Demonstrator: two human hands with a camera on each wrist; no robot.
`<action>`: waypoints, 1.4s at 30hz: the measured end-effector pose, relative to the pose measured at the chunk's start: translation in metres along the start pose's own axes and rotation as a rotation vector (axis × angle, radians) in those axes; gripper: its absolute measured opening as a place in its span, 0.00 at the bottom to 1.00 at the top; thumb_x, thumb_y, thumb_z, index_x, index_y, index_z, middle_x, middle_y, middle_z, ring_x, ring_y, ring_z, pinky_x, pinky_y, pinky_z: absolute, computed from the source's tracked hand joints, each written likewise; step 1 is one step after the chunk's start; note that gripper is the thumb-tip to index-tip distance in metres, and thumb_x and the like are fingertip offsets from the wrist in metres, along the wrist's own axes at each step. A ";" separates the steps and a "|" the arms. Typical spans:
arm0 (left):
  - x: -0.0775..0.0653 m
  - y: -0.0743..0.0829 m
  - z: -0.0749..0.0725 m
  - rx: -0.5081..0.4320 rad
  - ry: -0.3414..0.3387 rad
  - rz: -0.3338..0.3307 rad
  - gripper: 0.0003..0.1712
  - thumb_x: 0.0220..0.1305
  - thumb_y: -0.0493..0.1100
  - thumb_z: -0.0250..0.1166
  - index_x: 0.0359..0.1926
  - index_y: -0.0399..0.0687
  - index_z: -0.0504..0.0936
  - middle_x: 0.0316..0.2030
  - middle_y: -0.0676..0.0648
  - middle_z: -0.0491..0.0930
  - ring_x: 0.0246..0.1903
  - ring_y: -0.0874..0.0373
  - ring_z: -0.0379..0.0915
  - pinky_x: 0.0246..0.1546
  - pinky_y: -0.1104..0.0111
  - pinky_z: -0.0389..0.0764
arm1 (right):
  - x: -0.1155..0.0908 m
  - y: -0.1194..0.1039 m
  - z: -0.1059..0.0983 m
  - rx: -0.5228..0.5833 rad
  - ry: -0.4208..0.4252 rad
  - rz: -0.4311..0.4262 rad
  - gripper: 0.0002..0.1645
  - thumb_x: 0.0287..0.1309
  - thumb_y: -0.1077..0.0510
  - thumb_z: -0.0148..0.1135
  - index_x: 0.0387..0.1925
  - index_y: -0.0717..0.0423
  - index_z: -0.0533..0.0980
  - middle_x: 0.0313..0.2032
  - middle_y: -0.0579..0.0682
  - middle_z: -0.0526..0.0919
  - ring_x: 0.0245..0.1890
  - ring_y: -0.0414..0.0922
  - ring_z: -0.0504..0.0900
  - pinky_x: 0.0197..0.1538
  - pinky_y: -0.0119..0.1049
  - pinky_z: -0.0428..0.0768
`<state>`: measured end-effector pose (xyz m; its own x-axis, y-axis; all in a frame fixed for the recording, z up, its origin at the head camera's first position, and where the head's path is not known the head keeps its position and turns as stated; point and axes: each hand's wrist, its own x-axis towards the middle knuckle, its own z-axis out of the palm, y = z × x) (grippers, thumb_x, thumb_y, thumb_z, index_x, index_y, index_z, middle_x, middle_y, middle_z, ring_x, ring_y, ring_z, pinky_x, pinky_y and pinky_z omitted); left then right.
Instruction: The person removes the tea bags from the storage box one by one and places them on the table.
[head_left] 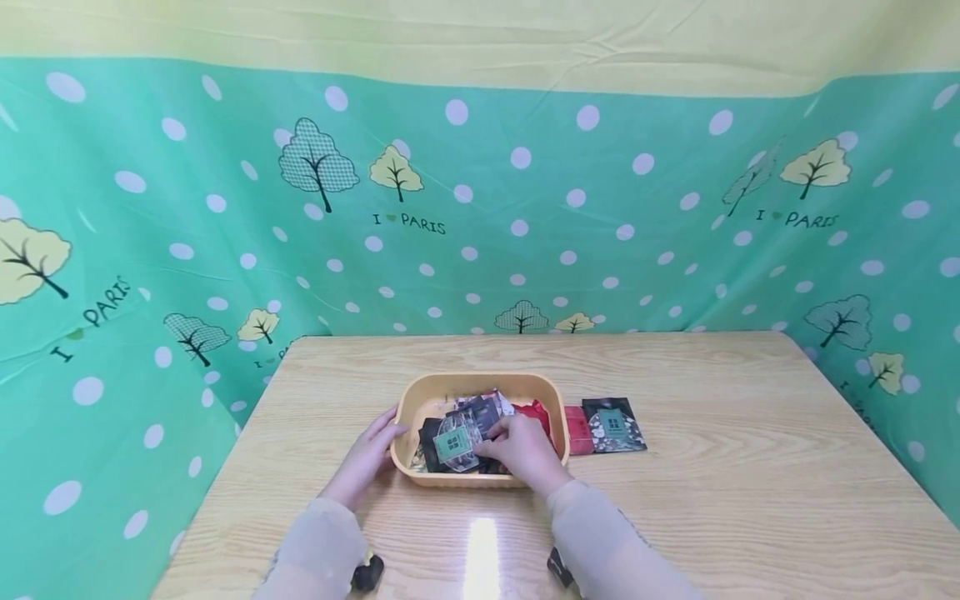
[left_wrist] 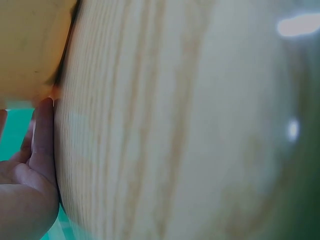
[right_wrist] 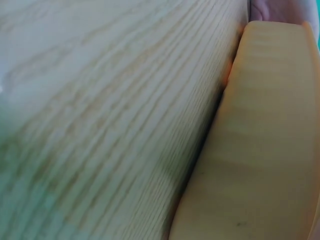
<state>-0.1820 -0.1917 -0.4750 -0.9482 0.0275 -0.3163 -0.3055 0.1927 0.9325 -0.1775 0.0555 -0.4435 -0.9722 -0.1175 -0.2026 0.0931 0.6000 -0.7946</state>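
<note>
A shallow yellow-orange plastic basket [head_left: 480, 481] stands on the table, with dark, white and red packets inside. My left hand [head_left: 369, 446] holds its left end, thumb over the rim and fingers against the outer wall. In the left wrist view, fingers [left_wrist: 43, 132] reach up to the basket's wall [left_wrist: 32, 50]. Inside the basket, my right hand [head_left: 522, 450] pinches a dark printed packet with a teal label [head_left: 453, 444] between thumb and fingers. The right wrist view shows the basket's outer side [right_wrist: 255, 135]; the right hand's grip is hidden there.
Right of the basket lie a red packet [head_left: 578, 431] and, beside it, a dark flower-printed packet with a teal label [head_left: 613, 427]. The wooden table [head_left: 735, 467] extends to both sides. A green dotted cloth [head_left: 517, 200] hangs behind and at the sides.
</note>
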 end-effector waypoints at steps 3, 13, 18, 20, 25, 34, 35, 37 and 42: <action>0.000 0.000 0.000 -0.005 0.003 -0.006 0.38 0.72 0.50 0.52 0.77 0.46 0.53 0.74 0.31 0.53 0.68 0.36 0.64 0.66 0.53 0.74 | 0.000 -0.001 0.000 -0.015 -0.003 0.008 0.17 0.49 0.51 0.76 0.37 0.57 0.82 0.28 0.47 0.83 0.28 0.42 0.78 0.32 0.33 0.78; -0.001 0.000 0.001 -0.013 0.004 -0.002 0.38 0.72 0.50 0.52 0.77 0.45 0.53 0.74 0.30 0.53 0.68 0.36 0.64 0.65 0.54 0.75 | 0.001 0.000 0.005 -0.068 -0.032 0.014 0.16 0.48 0.48 0.77 0.31 0.54 0.82 0.28 0.46 0.81 0.29 0.43 0.76 0.31 0.34 0.77; 0.000 -0.001 0.001 -0.018 -0.005 -0.004 0.38 0.72 0.49 0.52 0.78 0.45 0.51 0.75 0.31 0.50 0.69 0.36 0.61 0.66 0.53 0.73 | -0.002 0.000 0.007 -0.130 -0.041 0.003 0.16 0.48 0.45 0.76 0.28 0.51 0.81 0.29 0.44 0.80 0.30 0.43 0.75 0.33 0.35 0.76; 0.000 -0.001 0.001 -0.020 -0.007 0.000 0.38 0.72 0.50 0.52 0.78 0.45 0.51 0.75 0.31 0.50 0.69 0.36 0.62 0.66 0.53 0.73 | -0.003 -0.001 0.007 -0.147 -0.043 -0.002 0.16 0.48 0.45 0.76 0.26 0.50 0.80 0.28 0.44 0.80 0.29 0.43 0.75 0.31 0.35 0.75; -0.001 -0.003 0.000 -0.028 -0.004 0.023 0.38 0.72 0.48 0.52 0.77 0.43 0.52 0.73 0.29 0.54 0.68 0.36 0.64 0.66 0.54 0.72 | -0.004 -0.004 0.006 -0.175 -0.050 0.018 0.17 0.48 0.44 0.76 0.21 0.49 0.78 0.23 0.44 0.77 0.25 0.43 0.73 0.27 0.34 0.70; -0.001 -0.003 0.000 -0.033 -0.004 0.025 0.36 0.73 0.47 0.51 0.77 0.43 0.53 0.74 0.29 0.53 0.68 0.36 0.63 0.67 0.54 0.72 | -0.002 -0.009 0.007 -0.241 -0.070 0.062 0.24 0.49 0.42 0.75 0.15 0.50 0.73 0.15 0.44 0.68 0.20 0.43 0.68 0.24 0.35 0.64; -0.001 -0.003 0.000 -0.036 -0.003 0.024 0.36 0.73 0.47 0.51 0.77 0.42 0.53 0.74 0.29 0.53 0.68 0.36 0.63 0.67 0.54 0.72 | -0.003 -0.009 0.007 -0.245 -0.072 0.055 0.24 0.49 0.42 0.75 0.15 0.50 0.73 0.15 0.44 0.68 0.20 0.43 0.68 0.23 0.35 0.64; -0.001 -0.003 0.000 -0.037 -0.001 0.021 0.36 0.73 0.47 0.50 0.77 0.42 0.53 0.74 0.29 0.53 0.68 0.36 0.63 0.67 0.54 0.72 | -0.003 -0.009 0.006 -0.247 -0.076 0.043 0.23 0.49 0.44 0.75 0.15 0.51 0.74 0.16 0.44 0.70 0.20 0.43 0.68 0.23 0.35 0.64; 0.001 -0.003 0.000 -0.028 -0.011 0.018 0.37 0.73 0.47 0.50 0.77 0.43 0.51 0.74 0.29 0.51 0.69 0.35 0.61 0.67 0.53 0.70 | -0.003 -0.008 0.005 -0.244 -0.077 0.031 0.17 0.52 0.48 0.74 0.19 0.50 0.76 0.20 0.44 0.76 0.22 0.42 0.72 0.24 0.34 0.67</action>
<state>-0.1818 -0.1921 -0.4780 -0.9526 0.0416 -0.3015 -0.2911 0.1645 0.9424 -0.1740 0.0467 -0.4394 -0.9497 -0.1501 -0.2750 0.0590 0.7763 -0.6276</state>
